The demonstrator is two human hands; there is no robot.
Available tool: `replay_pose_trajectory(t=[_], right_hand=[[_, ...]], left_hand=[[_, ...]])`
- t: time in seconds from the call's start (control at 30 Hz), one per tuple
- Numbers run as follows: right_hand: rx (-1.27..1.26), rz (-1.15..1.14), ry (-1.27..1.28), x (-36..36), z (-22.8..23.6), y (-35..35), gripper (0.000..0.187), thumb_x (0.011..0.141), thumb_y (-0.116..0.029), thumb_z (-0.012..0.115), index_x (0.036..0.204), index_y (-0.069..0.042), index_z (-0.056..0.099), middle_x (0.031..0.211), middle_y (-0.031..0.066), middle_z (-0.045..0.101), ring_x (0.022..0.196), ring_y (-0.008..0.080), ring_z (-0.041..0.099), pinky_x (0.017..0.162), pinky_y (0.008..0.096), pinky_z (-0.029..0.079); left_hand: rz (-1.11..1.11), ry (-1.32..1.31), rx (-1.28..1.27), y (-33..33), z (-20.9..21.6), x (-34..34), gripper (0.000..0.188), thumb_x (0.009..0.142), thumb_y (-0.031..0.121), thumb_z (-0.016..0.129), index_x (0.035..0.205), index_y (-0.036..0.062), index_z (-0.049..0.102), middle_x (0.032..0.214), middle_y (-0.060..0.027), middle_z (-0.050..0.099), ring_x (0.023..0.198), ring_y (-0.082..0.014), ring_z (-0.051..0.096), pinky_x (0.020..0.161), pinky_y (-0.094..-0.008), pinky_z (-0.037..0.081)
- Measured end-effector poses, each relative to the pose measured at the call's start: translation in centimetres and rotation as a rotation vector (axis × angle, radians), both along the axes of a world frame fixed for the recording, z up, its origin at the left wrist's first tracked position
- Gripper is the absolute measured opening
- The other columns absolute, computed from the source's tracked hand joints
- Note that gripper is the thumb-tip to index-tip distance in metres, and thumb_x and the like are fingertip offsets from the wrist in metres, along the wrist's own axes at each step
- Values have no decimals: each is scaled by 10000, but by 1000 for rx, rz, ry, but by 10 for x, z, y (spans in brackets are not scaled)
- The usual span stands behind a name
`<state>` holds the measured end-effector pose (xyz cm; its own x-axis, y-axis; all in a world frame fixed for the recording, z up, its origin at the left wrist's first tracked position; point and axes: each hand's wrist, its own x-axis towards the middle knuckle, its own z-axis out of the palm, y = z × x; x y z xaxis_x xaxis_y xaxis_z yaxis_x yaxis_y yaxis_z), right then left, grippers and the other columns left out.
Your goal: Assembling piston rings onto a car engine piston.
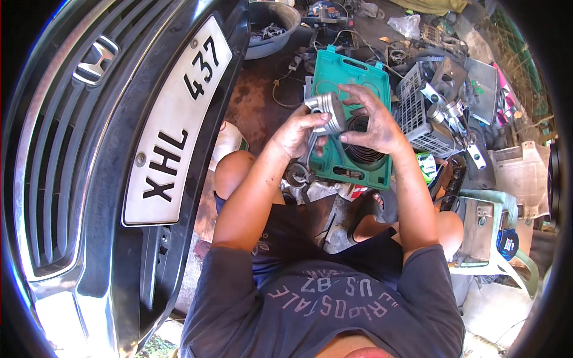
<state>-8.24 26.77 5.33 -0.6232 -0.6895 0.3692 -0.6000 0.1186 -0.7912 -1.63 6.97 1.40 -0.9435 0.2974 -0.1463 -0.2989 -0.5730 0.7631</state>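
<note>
In the head view, the left hand [295,132] and the right hand [371,122] together hold a silvery metal piston [326,111] with its connecting rod hanging below, raised above a teal plastic tool case [349,77] that lies open on the oil-stained floor [256,101]. The left fingers curl round the piston's lower side, while the right fingers arch over its top and far side, both closed on it. Left of the hands stands the black front of a car with a white number plate [176,128]; a grey plastic crate [418,116] of metal parts sits just beside the case's right edge, and a grey basin [271,27] lies beyond its far left corner.
</note>
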Motion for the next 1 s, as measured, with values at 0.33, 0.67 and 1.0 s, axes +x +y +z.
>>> replay_pose_trajectory(t=[0.33,0.67,1.0], right_hand=[[864,-152,233,9,-47,-16,220,699,-217,735,855,-75,672,847,137,641,825,338,629,710,417,508],[793,-143,338,13,-72,-18,84,686,-130,631,714,-53,652,744,175,642,750,349,647,639,444,521],[105,-237,-146,-5,-32,-10,38,882,-30,584,865,-21,551,741,13,590,656,100,578,560,253,455]], left_hand=[[291,-84,71,-19,12,-6,397,846,531,577,1009,170,577,817,-17,618,551,-131,504,419,-232,326],[236,-169,261,-22,4,-8,633,844,679,422,1019,95,593,849,-58,629,447,-95,424,393,-216,294],[215,-140,398,-25,-3,-9,690,880,678,336,1114,62,540,917,-124,620,448,-62,391,411,-207,298]])
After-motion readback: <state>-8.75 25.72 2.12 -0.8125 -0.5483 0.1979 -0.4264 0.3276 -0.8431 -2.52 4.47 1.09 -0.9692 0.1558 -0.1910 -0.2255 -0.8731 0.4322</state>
